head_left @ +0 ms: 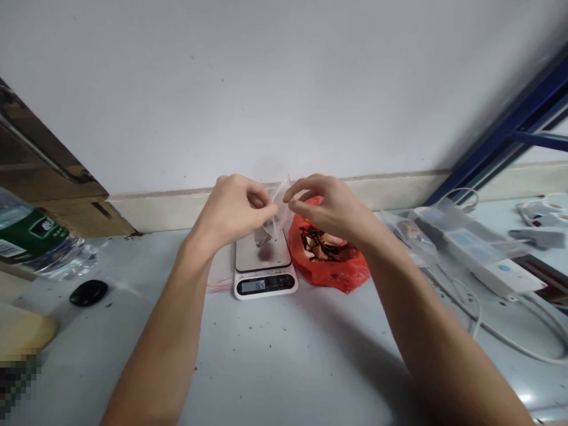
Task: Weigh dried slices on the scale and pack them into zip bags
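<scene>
A small clear plastic bag [280, 208] is held up above a white kitchen scale [284, 286], which has a lit display. My left hand [237, 207] pinches the bag's left side between thumb and fingers. On the other side, my right hand [326, 204] is curled with its fingertips at the bag's upper edge, closed on it. Something dark shows low in or behind the bag, over the weighing plate; I cannot make it out. Right beside the scale sits an open red plastic bag [344, 275] full of brown dried slices [322, 245], partly covered by my right forearm.
A large water bottle [39, 236] with a green label lies at the left, near a black oval object [89, 293]. Pink strings [219, 287] lie left of the scale. White power strips [501, 275] and cables [474, 316] spread over the right side. A wall stands behind.
</scene>
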### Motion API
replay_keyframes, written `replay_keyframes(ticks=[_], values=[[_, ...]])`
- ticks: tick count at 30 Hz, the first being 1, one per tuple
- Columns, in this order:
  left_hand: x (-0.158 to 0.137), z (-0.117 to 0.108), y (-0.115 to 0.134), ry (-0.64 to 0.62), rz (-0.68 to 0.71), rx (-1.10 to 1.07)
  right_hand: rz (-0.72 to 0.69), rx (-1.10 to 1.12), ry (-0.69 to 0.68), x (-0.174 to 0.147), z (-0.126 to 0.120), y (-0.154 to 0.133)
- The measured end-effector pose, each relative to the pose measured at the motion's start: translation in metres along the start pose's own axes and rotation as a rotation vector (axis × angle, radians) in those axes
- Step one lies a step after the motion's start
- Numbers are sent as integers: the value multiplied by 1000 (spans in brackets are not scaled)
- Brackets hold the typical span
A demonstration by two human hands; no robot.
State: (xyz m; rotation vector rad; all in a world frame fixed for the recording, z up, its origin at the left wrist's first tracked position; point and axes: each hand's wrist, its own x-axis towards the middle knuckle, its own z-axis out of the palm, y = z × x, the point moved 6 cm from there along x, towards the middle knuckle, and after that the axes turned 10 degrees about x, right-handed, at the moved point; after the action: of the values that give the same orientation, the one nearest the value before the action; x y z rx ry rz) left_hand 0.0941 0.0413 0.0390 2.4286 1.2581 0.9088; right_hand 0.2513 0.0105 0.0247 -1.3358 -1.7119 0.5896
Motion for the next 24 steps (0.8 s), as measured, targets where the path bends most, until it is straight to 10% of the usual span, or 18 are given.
replay_keyframes(ticks=[10,17,24], values=[[5,0,-7,223,9,-151,109,-64,-244,-9,-14,6],[11,33,-36,-46,-333,-668,47,-48,-209,-14,-50,19],[16,36,-18,89,-255,-706,298,-301,-516,-34,-78,43]])
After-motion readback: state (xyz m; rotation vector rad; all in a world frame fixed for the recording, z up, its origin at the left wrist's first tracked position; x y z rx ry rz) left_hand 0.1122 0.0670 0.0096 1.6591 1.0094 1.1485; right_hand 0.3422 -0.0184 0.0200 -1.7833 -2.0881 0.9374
